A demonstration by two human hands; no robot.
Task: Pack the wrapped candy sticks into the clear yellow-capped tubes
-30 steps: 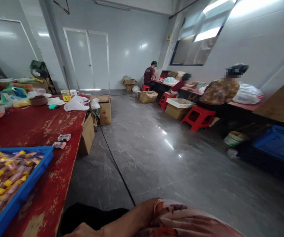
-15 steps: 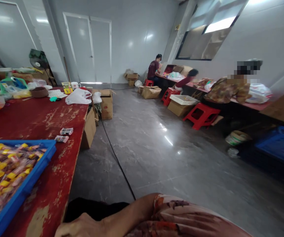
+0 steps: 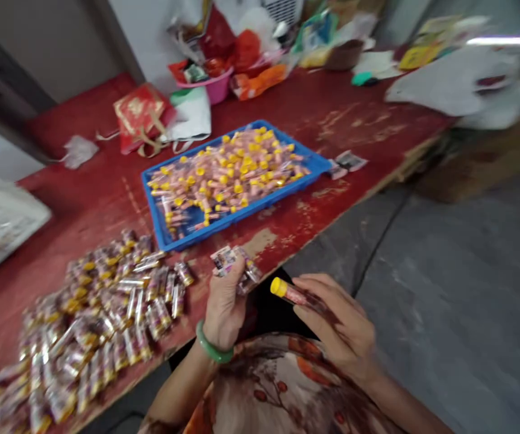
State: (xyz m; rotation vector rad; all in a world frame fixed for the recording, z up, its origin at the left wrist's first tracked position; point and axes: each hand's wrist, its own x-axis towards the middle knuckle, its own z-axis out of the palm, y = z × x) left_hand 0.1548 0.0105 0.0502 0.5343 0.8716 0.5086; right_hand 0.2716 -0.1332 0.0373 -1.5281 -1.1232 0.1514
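With the hands apart, the right hand (image 3: 347, 319) grips 1 yellow-capped tube (image 3: 294, 295) beside the table (image 3: 350, 129), the left hand (image 3: 226, 304) holds small printed packets (image 3: 224, 259), and the apparent step, single-tube handling, next calls for a steady grip.

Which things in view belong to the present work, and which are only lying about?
Likely in use:
yellow-capped tube, right hand
printed pieces, left hand
blue tray of tubes
grouped tubes beside it

Seemingly just lying about:
pink basin
red bag
white plastic bag
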